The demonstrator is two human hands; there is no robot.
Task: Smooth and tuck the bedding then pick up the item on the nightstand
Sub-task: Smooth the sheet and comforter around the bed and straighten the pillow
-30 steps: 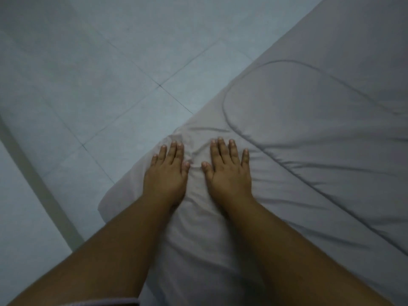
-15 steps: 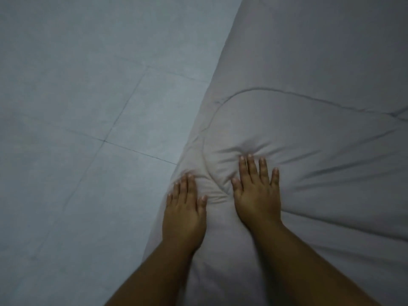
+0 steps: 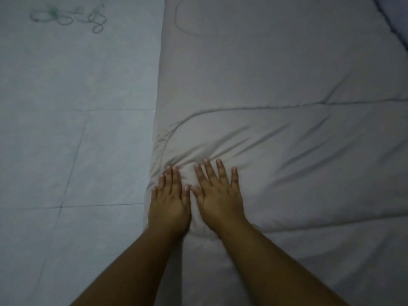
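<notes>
A pale grey quilted comforter (image 3: pixel 276 89) covers the right two thirds of the view, lying low beside the floor. Its left edge runs almost straight up the picture. My left hand (image 3: pixel 169 202) lies flat on that edge, palm down, fingers together. My right hand (image 3: pixel 217 195) presses flat just beside it, fingers spread a little. Neither hand holds anything. Creases fan out to the right from my fingertips. No nightstand or item is in view.
Pale tiled floor (image 3: pixel 66 133) fills the left side. A thin green string or cord (image 3: pixel 66 17) lies tangled on the floor at the top left. A darker fabric edge (image 3: pixel 395 23) shows at the top right corner.
Both hands have slid along the comforter's edge while staying flat. The view has turned, so the edge now runs upright, and the green string has come into sight.
</notes>
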